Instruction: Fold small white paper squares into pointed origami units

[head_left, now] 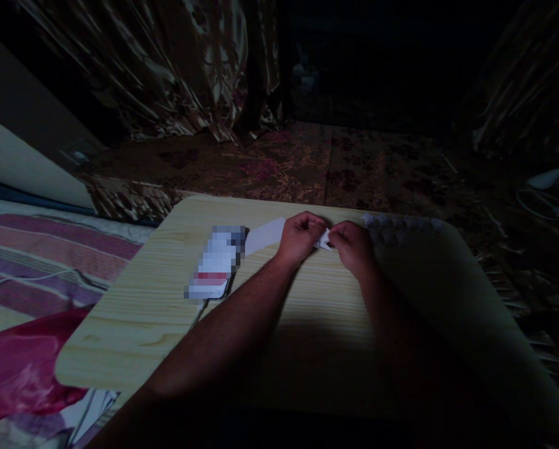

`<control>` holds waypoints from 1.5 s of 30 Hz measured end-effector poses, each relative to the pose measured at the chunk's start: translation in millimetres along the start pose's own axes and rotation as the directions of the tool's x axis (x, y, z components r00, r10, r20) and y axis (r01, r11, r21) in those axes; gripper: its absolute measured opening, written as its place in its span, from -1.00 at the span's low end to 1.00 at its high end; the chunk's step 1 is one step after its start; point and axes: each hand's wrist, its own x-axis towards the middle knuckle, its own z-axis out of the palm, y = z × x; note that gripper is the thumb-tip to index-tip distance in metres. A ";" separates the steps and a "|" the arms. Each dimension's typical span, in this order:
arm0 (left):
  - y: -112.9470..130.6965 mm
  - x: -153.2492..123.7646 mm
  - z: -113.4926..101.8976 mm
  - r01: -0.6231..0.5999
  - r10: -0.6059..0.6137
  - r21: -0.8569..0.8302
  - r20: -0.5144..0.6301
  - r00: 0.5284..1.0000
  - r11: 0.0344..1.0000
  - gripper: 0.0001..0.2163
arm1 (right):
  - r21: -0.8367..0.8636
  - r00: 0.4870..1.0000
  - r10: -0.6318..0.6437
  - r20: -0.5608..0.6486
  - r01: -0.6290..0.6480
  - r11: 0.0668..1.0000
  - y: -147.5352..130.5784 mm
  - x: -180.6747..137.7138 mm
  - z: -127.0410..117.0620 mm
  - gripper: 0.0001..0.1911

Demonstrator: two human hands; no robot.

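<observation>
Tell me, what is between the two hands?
A small folded white paper, pinched by the left hand and right hand, in the head view.

Small paper (324,242) mostly behind left hand (300,240) and right hand (354,246); white object (216,262) pixelated.

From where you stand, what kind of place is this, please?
Probably a dimly lit room in a home: a low wooden table stands on a patterned carpet, shiny curtains hang behind it, and striped bedding lies at the left.
</observation>
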 end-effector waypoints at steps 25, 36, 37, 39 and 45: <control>-0.4 -0.2 -1.1 0.039 -0.039 0.000 0.049 0.998 0.999 -0.90 | -0.003 1.000 0.026 -0.002 -0.026 1.000 0.8 0.7 1.4 -0.84; -0.9 -0.7 -1.3 0.030 -0.031 0.026 0.047 0.998 0.999 -0.88 | -0.025 1.000 0.020 0.007 -0.020 0.999 1.5 -0.1 1.6 -0.85; -1.2 -0.4 -1.4 0.029 -0.030 0.032 0.049 0.998 0.999 -0.86 | -0.028 1.000 0.011 0.004 -0.011 1.000 1.7 0.2 1.5 -0.85; -1.7 -0.1 -1.2 0.032 -0.034 0.031 0.055 0.998 0.999 -0.84 | -0.029 1.000 -0.005 -0.003 0.005 1.000 2.8 1.0 1.2 -0.84; -2.5 0.8 0.2 0.071 -0.066 -0.066 0.071 0.995 0.995 -0.71 | 0.003 0.997 0.018 -0.080 -0.017 1.000 4.1 3.6 -1.7 -0.80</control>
